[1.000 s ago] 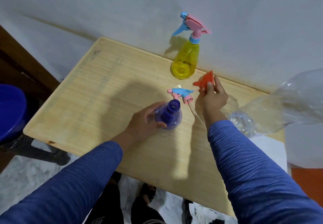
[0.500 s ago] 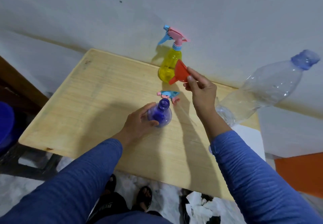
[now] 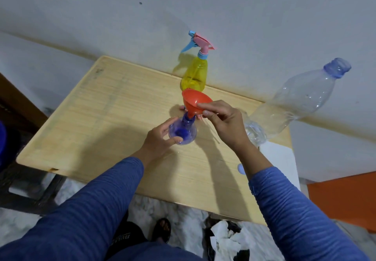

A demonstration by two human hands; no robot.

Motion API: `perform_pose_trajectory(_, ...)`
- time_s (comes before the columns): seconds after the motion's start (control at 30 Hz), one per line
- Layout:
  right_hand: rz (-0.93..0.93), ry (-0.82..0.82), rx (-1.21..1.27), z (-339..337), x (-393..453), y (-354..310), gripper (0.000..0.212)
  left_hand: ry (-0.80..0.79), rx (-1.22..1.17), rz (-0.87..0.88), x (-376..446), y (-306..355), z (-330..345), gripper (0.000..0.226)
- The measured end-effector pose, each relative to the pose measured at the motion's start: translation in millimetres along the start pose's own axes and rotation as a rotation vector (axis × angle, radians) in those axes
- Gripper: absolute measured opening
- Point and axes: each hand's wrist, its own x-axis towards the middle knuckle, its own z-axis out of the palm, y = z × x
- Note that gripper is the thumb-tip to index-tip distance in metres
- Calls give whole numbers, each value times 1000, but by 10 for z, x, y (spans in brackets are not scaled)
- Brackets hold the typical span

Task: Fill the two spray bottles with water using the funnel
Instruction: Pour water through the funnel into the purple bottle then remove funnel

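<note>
Orange funnel (image 3: 196,103) sits tipped in blue bottle (image 3: 184,131) neck, mid table (image 3: 101,118). R hand (image 3: 222,121) pinches its rim; L hand (image 3: 161,138) wraps bottle. Both prob light, tippy plastic; hold bottle low.

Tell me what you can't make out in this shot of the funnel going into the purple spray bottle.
Head view only:
- Whether the orange funnel's spout is seated in the purple bottle's neck: the rim and the right hand hide the joint.
- The removed spray head behind the funnel: almost wholly covered.
- The purple bottle's near side: the left hand covers it.
- Water level in the clear bottle: glare makes it unreadable.
- The yellow spray bottle's base: the funnel hides it.
</note>
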Motion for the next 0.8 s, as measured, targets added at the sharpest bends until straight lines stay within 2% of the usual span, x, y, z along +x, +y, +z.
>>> perform_pose_trajectory(0.47, 5, -119, -47, -59, -75, 56, 22, 3, 43, 3, 8, -32, 7, 75)
perform_pose_trajectory(0.63, -12, -140, -81, -72, -97, 3, 30, 0, 72, 10, -3, -42, 13, 75)
perform_pose_trajectory(0.73, 18, -77, -108, -59, -127, -81, 41, 15, 102, 16, -2, -47, 20, 73)
perform_pose_trajectory(0.8, 29, 52, -165, -56, -176, -139, 42, 17, 92, 21, 0, -56, 23, 72)
